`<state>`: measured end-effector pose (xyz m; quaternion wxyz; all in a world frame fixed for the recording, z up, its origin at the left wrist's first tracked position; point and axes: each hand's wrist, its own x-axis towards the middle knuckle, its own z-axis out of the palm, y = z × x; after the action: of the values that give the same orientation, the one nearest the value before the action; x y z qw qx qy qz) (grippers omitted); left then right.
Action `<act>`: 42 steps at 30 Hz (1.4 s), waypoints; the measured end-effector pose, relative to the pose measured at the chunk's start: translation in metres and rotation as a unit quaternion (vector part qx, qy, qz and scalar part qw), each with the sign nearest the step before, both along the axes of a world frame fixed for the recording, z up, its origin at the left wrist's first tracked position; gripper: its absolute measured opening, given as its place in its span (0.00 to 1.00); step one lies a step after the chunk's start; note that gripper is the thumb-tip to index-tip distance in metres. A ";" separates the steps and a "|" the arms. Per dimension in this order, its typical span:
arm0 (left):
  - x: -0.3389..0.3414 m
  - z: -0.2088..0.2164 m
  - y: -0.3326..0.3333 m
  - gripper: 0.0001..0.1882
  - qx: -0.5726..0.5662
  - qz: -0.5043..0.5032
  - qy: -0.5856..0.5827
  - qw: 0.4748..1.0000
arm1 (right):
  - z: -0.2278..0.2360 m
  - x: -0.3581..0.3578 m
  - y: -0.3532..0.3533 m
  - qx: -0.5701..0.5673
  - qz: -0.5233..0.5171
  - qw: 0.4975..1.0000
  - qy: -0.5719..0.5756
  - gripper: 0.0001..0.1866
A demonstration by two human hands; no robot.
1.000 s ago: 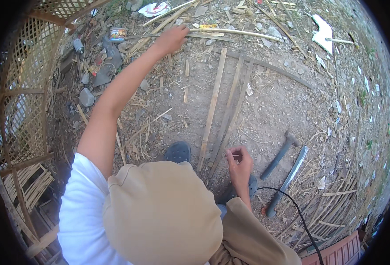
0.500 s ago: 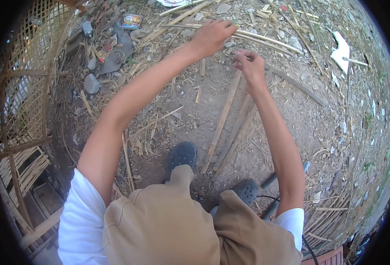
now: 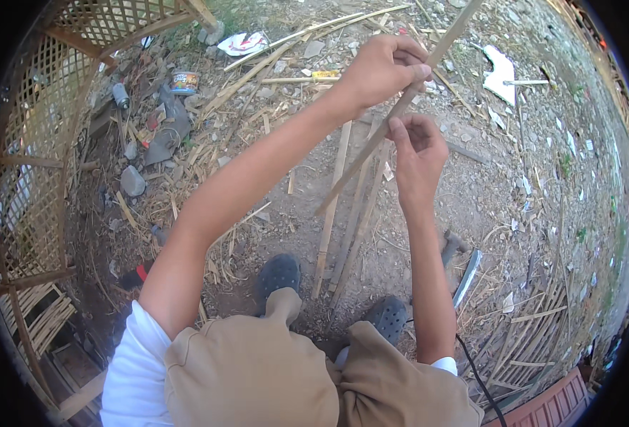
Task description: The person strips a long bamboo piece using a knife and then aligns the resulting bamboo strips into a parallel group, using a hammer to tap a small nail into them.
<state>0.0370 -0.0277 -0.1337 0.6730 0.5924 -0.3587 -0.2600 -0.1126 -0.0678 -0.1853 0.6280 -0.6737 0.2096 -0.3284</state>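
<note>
Brown strip (image 3: 371, 146) touches both hands (image 3: 385, 72) (image 3: 422, 149); a printed tub (image 3: 185, 82) lies leftward.

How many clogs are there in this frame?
2: the left clog, below centre, and the right clog, lower and farther right, one on each foot. Brown trousers partly cover both; I see no others.

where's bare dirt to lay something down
Fairly bare dirt: above the hammer, right of the right hand; a smaller patch between the left shoe and the strips on the ground. Crowded: the stick pile at lower right, litter around the tub.
</note>
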 end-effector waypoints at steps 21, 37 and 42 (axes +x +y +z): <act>0.017 -0.212 -0.069 0.21 0.280 -0.085 -0.427 0.856 | -0.132 -0.170 0.047 -0.035 -0.061 0.955 0.290 0.05; -0.015 -0.222 -0.050 0.26 0.296 -0.093 -0.519 0.797 | -0.135 -0.186 0.050 -0.020 -0.043 0.930 0.366 0.05; -0.020 -0.234 -0.034 0.23 0.249 -0.064 -0.542 0.800 | -0.135 -0.192 0.055 -0.034 -0.055 0.932 0.356 0.05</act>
<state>0.0168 -0.0618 -0.3672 0.1803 0.7591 -0.6252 -0.0198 -0.3047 -0.0125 -0.3199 0.4693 -0.7549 0.4452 -0.1081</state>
